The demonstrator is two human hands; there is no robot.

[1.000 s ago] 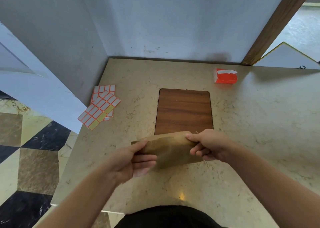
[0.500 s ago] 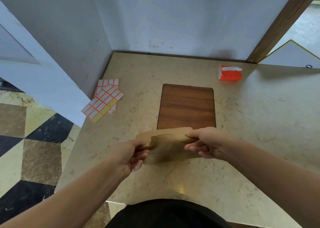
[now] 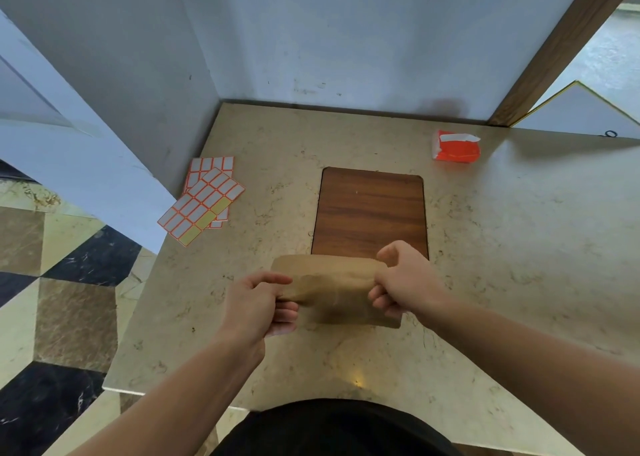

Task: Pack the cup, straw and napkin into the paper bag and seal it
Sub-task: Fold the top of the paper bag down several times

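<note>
Hands pinch the paper bag [image 3: 334, 287] at its ends: left hand [image 3: 258, 305] at 9 o'clock, right hand [image 3: 403, 282] at 3 o'clock. Label sheets [image 3: 202, 199] lie near the worktop [image 3: 519, 247] edge at 10 o'clock.

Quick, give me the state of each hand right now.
Left hand: pinching the left end of the paper bag.
Right hand: gripping the bag's right end.

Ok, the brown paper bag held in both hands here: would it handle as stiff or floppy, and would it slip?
The paper bag is probably floppy: its top edge curls over between the left hand and right hand. It looks light, since fingertip pinches seem enough to hold it. Its matte paper seems unlikely to slip.
</note>
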